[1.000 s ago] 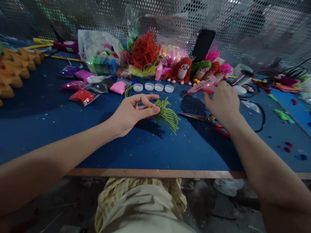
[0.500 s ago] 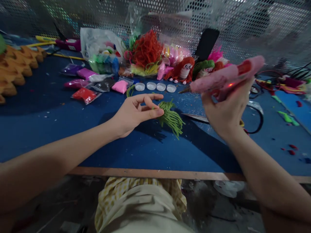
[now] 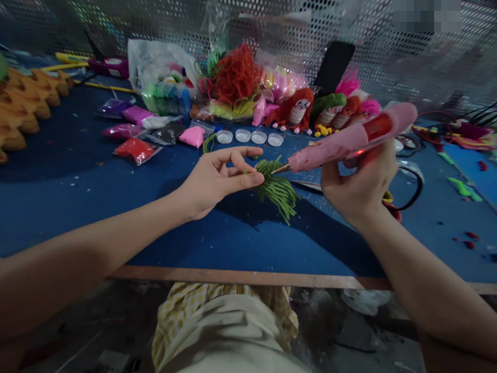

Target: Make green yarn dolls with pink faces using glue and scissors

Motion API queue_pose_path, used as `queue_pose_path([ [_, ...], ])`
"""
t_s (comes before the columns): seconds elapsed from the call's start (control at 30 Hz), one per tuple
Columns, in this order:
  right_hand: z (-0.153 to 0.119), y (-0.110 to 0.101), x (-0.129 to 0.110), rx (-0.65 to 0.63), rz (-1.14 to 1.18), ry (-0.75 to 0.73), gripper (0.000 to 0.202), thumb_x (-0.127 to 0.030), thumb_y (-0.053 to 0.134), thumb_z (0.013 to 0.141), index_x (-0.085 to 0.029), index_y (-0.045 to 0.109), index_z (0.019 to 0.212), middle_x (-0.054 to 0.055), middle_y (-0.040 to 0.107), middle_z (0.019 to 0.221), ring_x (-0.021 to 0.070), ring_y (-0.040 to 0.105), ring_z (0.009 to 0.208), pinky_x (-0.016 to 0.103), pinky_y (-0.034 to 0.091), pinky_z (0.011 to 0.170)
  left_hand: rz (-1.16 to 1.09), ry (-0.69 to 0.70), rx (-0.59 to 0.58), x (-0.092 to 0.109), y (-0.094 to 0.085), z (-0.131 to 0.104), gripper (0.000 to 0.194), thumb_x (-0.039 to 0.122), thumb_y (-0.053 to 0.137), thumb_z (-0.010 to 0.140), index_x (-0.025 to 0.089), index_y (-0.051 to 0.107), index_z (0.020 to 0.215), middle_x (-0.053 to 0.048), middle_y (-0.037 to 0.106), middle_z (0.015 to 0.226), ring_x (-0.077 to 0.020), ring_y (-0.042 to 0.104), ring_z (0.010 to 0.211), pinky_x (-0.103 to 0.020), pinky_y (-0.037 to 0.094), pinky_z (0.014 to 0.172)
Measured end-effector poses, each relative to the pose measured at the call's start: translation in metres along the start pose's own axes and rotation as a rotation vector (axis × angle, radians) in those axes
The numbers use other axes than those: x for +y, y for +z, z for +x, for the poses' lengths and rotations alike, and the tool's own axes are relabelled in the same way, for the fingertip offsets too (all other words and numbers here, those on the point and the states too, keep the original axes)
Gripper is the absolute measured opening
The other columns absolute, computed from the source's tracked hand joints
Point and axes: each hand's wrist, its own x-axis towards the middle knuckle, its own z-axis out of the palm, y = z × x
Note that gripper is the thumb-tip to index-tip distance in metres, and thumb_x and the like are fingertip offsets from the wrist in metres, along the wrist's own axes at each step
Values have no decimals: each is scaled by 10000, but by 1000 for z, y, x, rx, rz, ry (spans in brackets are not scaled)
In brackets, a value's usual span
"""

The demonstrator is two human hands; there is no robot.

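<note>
My left hand (image 3: 225, 181) pinches a bundle of green yarn (image 3: 280, 194) between thumb and index finger, its loose strands fanning to the right over the blue table. Wrapped round the handle of a pink glue gun (image 3: 330, 147) is my right hand (image 3: 359, 181). The gun's metal nozzle points left, its tip at the top of the yarn near my left fingertips. A small red light glows on the gun. Scissors (image 3: 415, 191) lie partly hidden behind my right hand.
Four-ish is not countable here, so several clear round caps (image 3: 243, 135) sit behind the yarn. Yarn-haired dolls (image 3: 298, 111), red yarn (image 3: 237, 75) and bagged clay (image 3: 136, 150) line the back. An orange egg tray (image 3: 29, 106) stands left. The table's front edge (image 3: 252, 276) is near.
My right hand has brought the glue gun left and down, so its nozzle now meets the green yarn. My left hand has barely moved and keeps its pinch.
</note>
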Motion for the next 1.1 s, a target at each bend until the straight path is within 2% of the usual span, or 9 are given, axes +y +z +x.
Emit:
queue_pose_path([
  [0.13,0,0,-1,37,-13,-43,467,-316,590,850,-83,503,1245,208,671,1014,348,705,933,517,543,840,6,-5,12,1,1,0,369,306,980,606,171,639,651,-79,688,1354,-304,677,1234,-400,582,956],
  [0.33,-2,2,4,28,6,-84,468,-262,584,885,-100,470,1309,228,660,1163,359,676,1141,515,523,961,34,32,-20,-3,-3,1,335,298,947,683,170,637,676,-75,682,1371,-308,631,1329,-391,577,993],
  [0.4,-3,6,12,73,0,-165,485,-264,588,886,-126,448,1330,201,656,1173,351,676,1133,513,537,938,54,40,-31,-4,-5,3,355,313,944,688,165,622,683,-76,680,1376,-312,618,1350,-397,581,999],
  [0.53,-4,14,25,168,31,-327,524,-240,613,874,-144,429,1354,149,642,1113,307,679,982,476,561,835,68,49,-44,-6,-6,5,382,311,949,674,160,599,690,-76,683,1370,-309,644,1314,-424,598,984],
  [0.73,-2,14,22,214,30,-337,472,-217,601,885,-152,461,1332,101,616,1013,252,640,837,423,537,731,95,57,-36,-7,-6,5,382,324,942,679,164,596,694,-73,684,1372,-309,657,1300,-445,609,983],
  [0.9,0,13,19,241,37,-355,458,-171,598,883,-135,482,1325,118,636,1042,250,656,870,412,538,741,83,63,-32,-7,-6,5,359,291,936,686,166,599,691,-72,688,1359,-297,671,1279,-425,619,957],
  [1.1,-1,13,20,214,1,-305,420,-205,576,896,-156,473,1301,111,637,1008,254,668,843,415,533,715,106,51,-17,-5,-5,5,376,318,938,680,164,595,690,-85,684,1369,-317,641,1326,-426,616,962],
])
